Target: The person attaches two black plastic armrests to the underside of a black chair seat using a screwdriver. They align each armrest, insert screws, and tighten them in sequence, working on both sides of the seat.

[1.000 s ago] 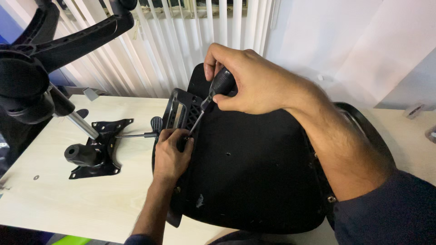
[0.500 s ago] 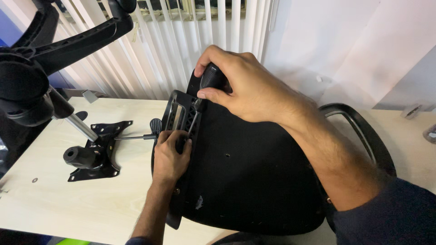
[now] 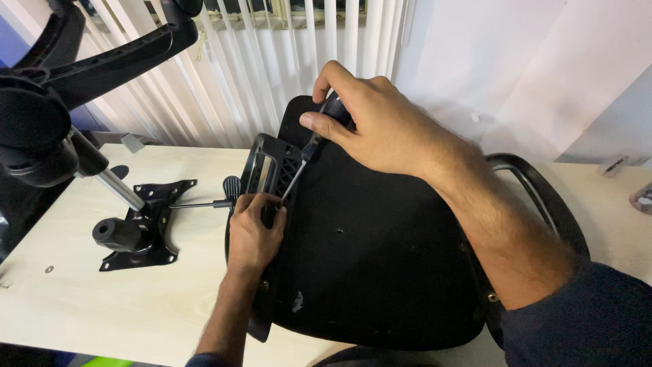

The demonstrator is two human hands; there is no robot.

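Gripping a screwdriver (image 3: 309, 156) by its black handle, the right hand (image 3: 380, 126) sits above the upturned black seat pan (image 3: 380, 265); grip clenched around the handle, thumb laid along its lower end; thin metal shaft slants down and left from the fist to the black armrest bracket (image 3: 272, 160) at the pan's left edge; tip meets the bracket just beside the left hand's fingers (image 3: 272, 204). Left hand (image 3: 252, 234) rests on the bracket and pan edge, its grip closed on the bracket, fingertips curled next to the shaft tip; whether it pinches a screw cannot be told.

Against the frame half a second ago: right hand then lay lower over the bracket, handle mostly hidden under the palm; now the hand is raised and the shaft shows in full; left hand holds the same spot; pan and bracket unmoved.

Screwdriver: dark ribbed handle, slim bright shaft, tilted; seat pan: matte black, rounded, lying underside up on the pale wood table (image 3: 136, 306), a few small holes and a whitish scuff near its front edge. Left of it, well apart from both hands, a black mounting plate (image 3: 146, 228) with a lever rod lies flat on the table; a chair base (image 3: 41, 129) with a metal column leans over it.
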